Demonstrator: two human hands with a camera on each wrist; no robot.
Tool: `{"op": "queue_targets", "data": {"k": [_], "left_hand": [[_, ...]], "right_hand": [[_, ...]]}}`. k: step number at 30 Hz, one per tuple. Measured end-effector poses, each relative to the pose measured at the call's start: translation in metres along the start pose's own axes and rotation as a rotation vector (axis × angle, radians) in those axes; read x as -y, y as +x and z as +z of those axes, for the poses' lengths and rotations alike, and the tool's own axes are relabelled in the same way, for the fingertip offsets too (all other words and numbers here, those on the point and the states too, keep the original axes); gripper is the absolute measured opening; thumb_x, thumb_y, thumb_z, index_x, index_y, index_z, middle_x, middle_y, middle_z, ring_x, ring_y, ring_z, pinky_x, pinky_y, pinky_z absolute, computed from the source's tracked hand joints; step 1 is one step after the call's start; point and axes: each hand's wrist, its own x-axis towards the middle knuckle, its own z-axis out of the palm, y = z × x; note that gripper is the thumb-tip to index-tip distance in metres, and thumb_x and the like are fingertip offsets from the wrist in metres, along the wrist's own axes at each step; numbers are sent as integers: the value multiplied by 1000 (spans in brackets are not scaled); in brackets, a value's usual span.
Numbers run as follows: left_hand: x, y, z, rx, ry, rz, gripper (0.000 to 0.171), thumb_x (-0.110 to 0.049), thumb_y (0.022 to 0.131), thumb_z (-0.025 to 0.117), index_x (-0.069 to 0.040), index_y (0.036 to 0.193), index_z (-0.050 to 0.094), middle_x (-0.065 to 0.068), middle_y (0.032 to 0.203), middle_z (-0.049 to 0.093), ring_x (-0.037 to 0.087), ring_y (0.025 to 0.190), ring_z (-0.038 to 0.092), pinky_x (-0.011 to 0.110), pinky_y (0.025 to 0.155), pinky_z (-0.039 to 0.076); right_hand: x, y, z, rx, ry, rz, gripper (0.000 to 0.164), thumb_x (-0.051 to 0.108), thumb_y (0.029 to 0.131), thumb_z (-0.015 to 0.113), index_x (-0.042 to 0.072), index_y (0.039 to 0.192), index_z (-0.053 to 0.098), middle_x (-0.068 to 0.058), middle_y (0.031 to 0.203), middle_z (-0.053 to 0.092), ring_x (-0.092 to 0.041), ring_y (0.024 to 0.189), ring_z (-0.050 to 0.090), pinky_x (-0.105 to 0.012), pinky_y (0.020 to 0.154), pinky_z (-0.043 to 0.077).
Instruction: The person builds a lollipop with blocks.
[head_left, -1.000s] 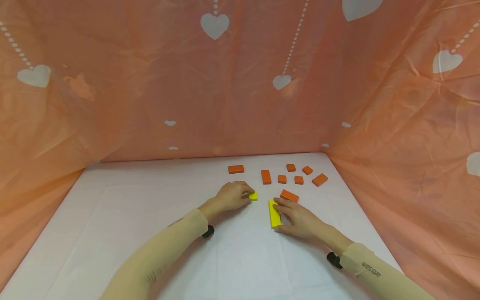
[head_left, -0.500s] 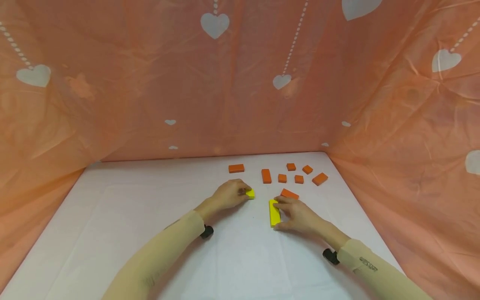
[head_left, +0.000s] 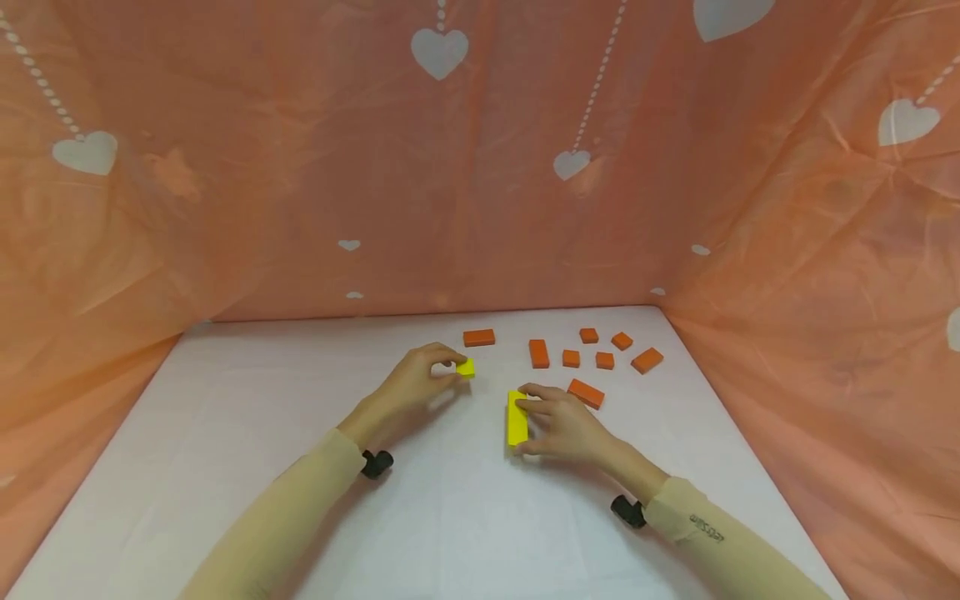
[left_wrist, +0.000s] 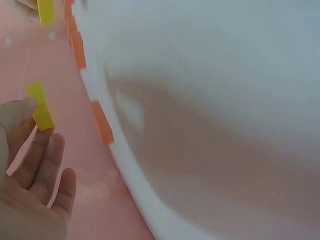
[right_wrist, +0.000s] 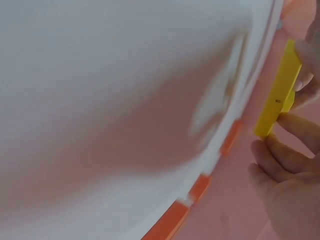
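My left hand pinches a small yellow block between thumb and fingertips. In the left wrist view this block stands out past the thumb, while the other fingers of the left hand are spread below it. To its right, my right hand grips a longer, flat yellow block by its two ends. The right wrist view shows that long block raised over the white tabletop, thumb at one end and fingertips of the right hand at the other.
Several orange blocks lie at the back right of the white table. The nearest orange block is just beyond my right hand. Another orange block lies behind the left hand. Pink heart-patterned cloth walls the back and sides.
Both hands have moved left, each carrying its yellow block. The small block has also gone farther back, and the gap to the orange blocks on the right has grown.
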Motion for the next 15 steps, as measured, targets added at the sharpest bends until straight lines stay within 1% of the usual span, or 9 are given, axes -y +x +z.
{"op": "queue_targets", "data": {"k": [4,7,10,11,12,15], "left_hand": [[9,-9,-16,-32,-6,-8,30,-15,98,73,-13,128,74,5,132,67,29,121,62,50,109,49],[17,-14,-23,-65,7,37,30,-11,97,75,-10,127,74,7,128,69,32,118,64,53,105,51],[23,-19,-28,-86,25,89,30,-8,95,75,-6,125,74,9,123,70,34,114,66,56,101,53],[25,-21,-29,-90,28,97,29,-7,95,75,-6,125,74,10,122,71,35,112,66,56,100,54],[27,-22,-30,-90,31,104,29,-7,95,75,-5,124,74,10,121,71,35,111,66,56,100,54],[30,-28,-32,-84,44,97,30,-5,94,75,-5,125,74,11,120,71,34,110,66,57,99,54]], "right_hand": [[18,15,7,15,27,-22,74,39,78,92,0,136,67,-15,148,59,-37,134,56,-55,111,47],[32,24,13,44,35,-29,74,41,78,92,1,136,68,-14,149,58,-35,135,56,-52,112,47],[46,32,19,87,34,-37,74,43,79,91,3,137,67,-12,149,58,-33,136,56,-49,112,47],[50,35,22,98,29,-46,74,43,79,91,3,137,68,-12,149,58,-33,135,56,-48,112,48],[54,37,25,106,21,-58,74,44,79,91,4,137,68,-12,149,58,-32,135,56,-47,112,48],[64,45,32,133,9,-81,73,44,79,91,5,136,69,-11,148,59,-30,134,57,-44,112,48]]}}
